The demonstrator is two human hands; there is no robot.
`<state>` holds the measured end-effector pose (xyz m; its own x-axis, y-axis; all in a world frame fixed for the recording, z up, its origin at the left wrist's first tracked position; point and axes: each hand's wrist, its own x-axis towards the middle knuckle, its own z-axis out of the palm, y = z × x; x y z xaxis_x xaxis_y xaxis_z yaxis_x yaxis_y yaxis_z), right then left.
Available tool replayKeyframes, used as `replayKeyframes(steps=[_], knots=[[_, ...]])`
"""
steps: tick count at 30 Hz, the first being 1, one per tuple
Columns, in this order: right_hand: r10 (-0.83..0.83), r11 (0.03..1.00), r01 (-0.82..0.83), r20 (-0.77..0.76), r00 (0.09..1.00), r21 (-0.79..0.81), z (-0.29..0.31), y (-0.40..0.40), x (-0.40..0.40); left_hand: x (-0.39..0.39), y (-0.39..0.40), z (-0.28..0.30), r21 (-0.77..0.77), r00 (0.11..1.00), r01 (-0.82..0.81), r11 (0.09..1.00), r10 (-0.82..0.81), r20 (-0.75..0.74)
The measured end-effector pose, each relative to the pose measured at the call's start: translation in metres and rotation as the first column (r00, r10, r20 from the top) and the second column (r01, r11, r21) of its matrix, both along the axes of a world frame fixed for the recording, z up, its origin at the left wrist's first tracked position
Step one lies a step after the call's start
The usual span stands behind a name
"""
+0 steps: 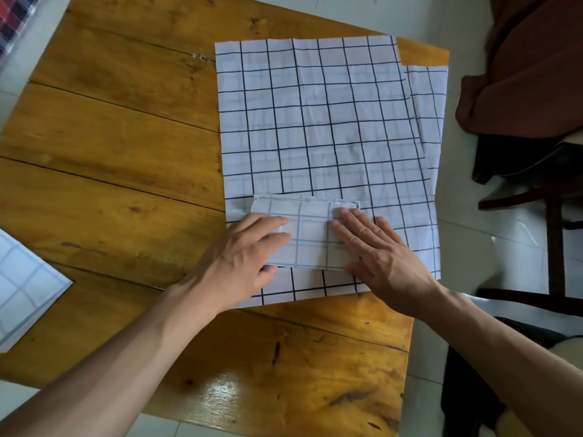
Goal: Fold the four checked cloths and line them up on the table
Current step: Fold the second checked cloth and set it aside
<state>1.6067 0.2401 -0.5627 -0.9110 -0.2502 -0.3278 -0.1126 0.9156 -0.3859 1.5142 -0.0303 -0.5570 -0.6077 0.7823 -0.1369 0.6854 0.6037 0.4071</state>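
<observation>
Folded cloth (310,234) lies flat under both hands, left (243,257), right (375,250)

Wooden tabletop (104,159) of glossy orange-brown planks with dark knots. Pale tiled floor (492,257) surrounds it. At right, a dark wooden chair (555,247) carrying a brown draped fabric (520,74). At far left, a red-and-blue plaid fabric (14,18), cut by the frame.

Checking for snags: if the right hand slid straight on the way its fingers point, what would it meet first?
Likely nothing raised: the right hand would slide off the folded cloth onto the flat unfolded checked cloth.
</observation>
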Motion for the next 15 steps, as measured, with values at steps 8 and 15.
replayKeyframes(steps=[8,15], knots=[[-0.026,0.999,0.026,0.012,1.000,0.036,0.004,-0.007,0.002,0.006,0.025,0.014,-0.230,0.991,0.016,0.973,-0.046,-0.128],[-0.020,0.998,0.020,-0.007,1.000,0.053,0.002,-0.007,0.002,0.016,0.028,0.013,-0.169,0.989,0.056,0.984,-0.078,-0.125]])
